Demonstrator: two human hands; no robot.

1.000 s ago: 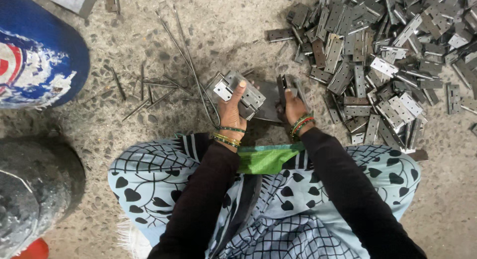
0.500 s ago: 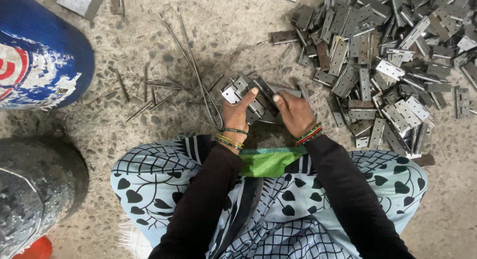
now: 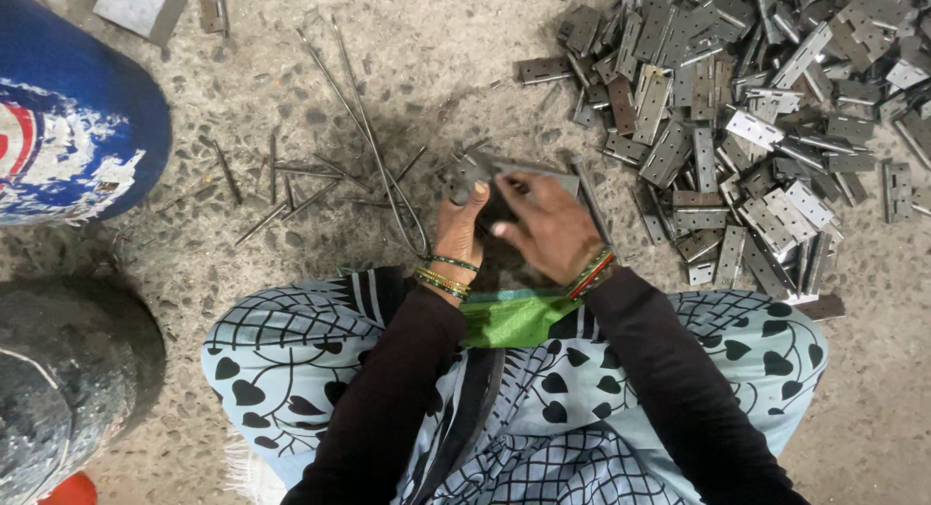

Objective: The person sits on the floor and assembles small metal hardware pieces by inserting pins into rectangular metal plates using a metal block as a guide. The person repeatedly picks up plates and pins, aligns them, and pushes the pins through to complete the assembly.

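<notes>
I sit on a speckled floor with my knees drawn up under patterned cloth. My left hand (image 3: pixel 460 226) and my right hand (image 3: pixel 545 229) meet in front of me, both closed on a grey metal hinge (image 3: pixel 493 166) held between them. The hinge's leaves are partly hidden by my fingers. A thin metal pin (image 3: pixel 592 200) lies slanted just right of my right hand. Bangles ring both wrists.
A big heap of grey hinges (image 3: pixel 756 108) covers the floor at the right. Long thin metal rods (image 3: pixel 359 117) and short pins lie scattered left of my hands. A blue drum (image 3: pixel 68 127) and a dark drum (image 3: pixel 58 389) stand at the left.
My hands have drawn closer together over the hinge, which has folded from lying open and flat. The view has shifted a little.
</notes>
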